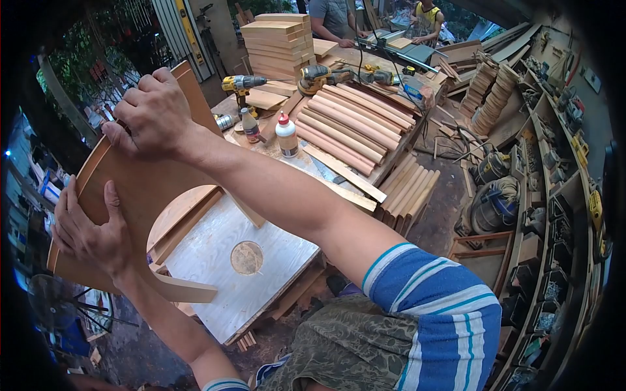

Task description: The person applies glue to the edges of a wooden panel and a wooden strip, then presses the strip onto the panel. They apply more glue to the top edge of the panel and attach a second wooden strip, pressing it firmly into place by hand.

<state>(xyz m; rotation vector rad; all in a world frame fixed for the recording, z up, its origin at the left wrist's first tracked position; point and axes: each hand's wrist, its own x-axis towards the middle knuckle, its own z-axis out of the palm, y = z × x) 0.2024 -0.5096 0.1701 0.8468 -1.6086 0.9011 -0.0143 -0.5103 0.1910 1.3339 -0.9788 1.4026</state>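
Note:
A brown wooden panel (153, 173) with a curved outer edge and a wide arched cut-out stands tilted at the left, its legs over a pale board (212, 244) with a round hole. My right hand (153, 114) is closed over the panel's upper edge, fingers curled at the rim. Lower along the same edge, my left hand (91, 228) grips the panel, its thumb lying on the near face and its fingers reaching round the rim. The far face of the panel is hidden.
Beyond lie a white glue bottle (286, 135), a yellow drill (242, 85), rows of wooden rods (355, 124) and stacked planks (277, 42). Two people stand behind, one in a grey shirt (329, 16). Shelves of bins (554, 254) line the right; a fan (55, 303) stands lower left.

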